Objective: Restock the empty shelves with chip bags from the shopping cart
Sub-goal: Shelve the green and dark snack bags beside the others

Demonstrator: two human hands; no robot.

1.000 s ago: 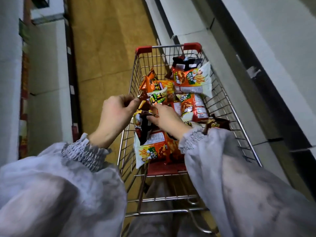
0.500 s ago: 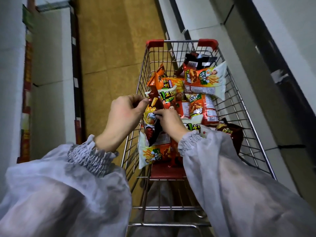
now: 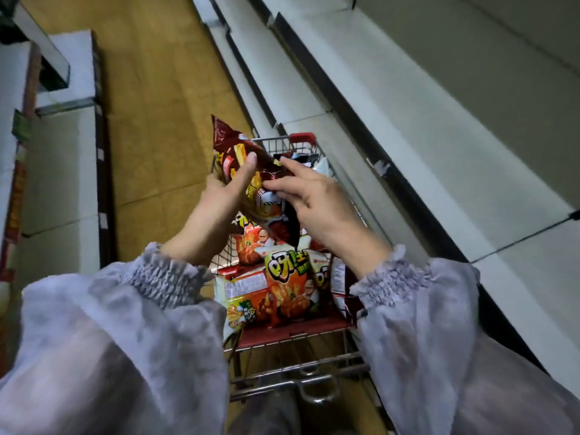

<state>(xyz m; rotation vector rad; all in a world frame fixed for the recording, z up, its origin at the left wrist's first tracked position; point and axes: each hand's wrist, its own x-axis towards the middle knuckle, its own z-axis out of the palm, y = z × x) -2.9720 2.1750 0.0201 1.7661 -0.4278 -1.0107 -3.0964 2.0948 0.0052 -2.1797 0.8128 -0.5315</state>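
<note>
In the head view, you held a dark red chip bag point(image 3: 233, 142) in both hands above the shopping cart point(image 3: 302, 138), clear of the bags lying in the basket. Your left hand point(image 3: 219, 208) gripped it from the left. The thumb was pressed flat on the printed front, and the fingers seemed to be wrapped behind, though they were hidden. Your right hand point(image 3: 317, 202) pinched the bag's right edge between the thumb and curled fingers, with the forefinger stretched out along the top. The bag's long axis ran on a slant, its far corner pointing up and away to the left and its near end hanging down between your wrists.

The empty shelves point(image 3: 439, 136) lay to your right, just beside the cart, so your right hand was the nearer one. The next move looked like a swing of the bag to that side.

The bag was glossy crinkled foil, puffed and soft, likely to slip or crush under a hard squeeze. An orange bag point(image 3: 288, 287) and others of the same shiny film lay heaped in the wire basket. The shelves were flat, pale and smooth with dark front edges. Your sleeves point(image 3: 94, 340) were loose grey fabric, gathered at the cuffs.
</note>
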